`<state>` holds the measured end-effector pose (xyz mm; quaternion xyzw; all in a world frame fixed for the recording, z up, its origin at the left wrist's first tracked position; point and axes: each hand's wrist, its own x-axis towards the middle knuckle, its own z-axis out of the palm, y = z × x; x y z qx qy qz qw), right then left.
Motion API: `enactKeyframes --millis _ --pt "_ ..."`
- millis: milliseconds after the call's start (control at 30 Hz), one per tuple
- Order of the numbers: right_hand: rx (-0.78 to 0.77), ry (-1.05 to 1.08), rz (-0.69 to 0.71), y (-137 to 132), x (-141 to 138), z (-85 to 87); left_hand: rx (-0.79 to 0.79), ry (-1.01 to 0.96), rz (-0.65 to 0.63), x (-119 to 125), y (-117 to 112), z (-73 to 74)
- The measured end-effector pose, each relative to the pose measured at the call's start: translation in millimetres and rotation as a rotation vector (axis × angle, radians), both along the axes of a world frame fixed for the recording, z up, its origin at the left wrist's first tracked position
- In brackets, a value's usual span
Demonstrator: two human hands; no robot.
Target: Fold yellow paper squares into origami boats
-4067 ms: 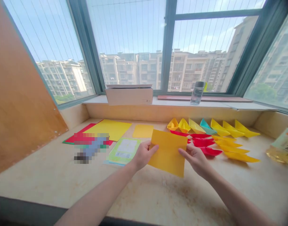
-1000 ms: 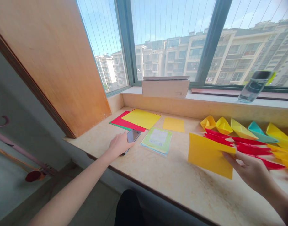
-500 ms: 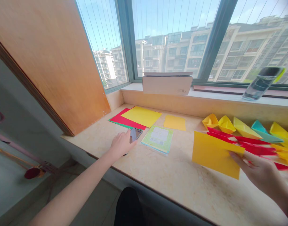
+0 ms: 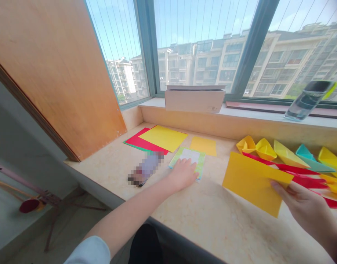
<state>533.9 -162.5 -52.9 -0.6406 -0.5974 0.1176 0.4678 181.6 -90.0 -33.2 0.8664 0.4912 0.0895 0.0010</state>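
Observation:
My right hand pinches the edge of a yellow-orange sheet of paper and holds it up above the counter. Spread fingers of my left hand lie over a green packet of paper with a pale label, covering its front part. Left of that hand lies a phone, its screen blurred out. Behind it, a large yellow sheet overlaps a red sheet, with a green edge underneath. A smaller orange sheet lies flat behind the packet.
Several folded paper boats, among them a teal one and a yellow one, line the right side, with red ones in front. On the sill stand a white box and a tilted-looking water bottle. A wooden panel bounds the left.
My left hand has left the phone and moved right onto the green packet. My right hand still holds the yellow-orange sheet, now slightly more tilted.

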Motion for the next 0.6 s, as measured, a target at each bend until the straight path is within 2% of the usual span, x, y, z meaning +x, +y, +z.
enactKeyframes --millis 100,167,233,333,400,500,600 --pt "-0.143 0.226 0.020 1 -5 7.3 0.003 -0.054 -0.008 22 16 6.6" --pt "-0.167 0.347 0.020 0 -8 11.6 -0.073 -0.392 -0.032 43 25 10.5" --pt "-0.194 0.449 0.038 1 -11 14.9 -0.329 -0.774 -0.030 65 31 11.2" --pt "-0.238 0.589 0.103 7 -17 19.9 -0.437 -0.895 -0.044 93 32 5.4" --pt "-0.270 0.632 0.173 14 -22 25.1 -0.451 -0.952 -0.042 102 28 -0.5" --pt "-0.318 0.575 0.233 28 -30 34.7 -0.449 -1.042 -0.011 103 22 -6.5" --pt "-0.343 0.610 0.317 35 -38 37.7 -0.440 -1.119 0.010 99 18 -7.0"
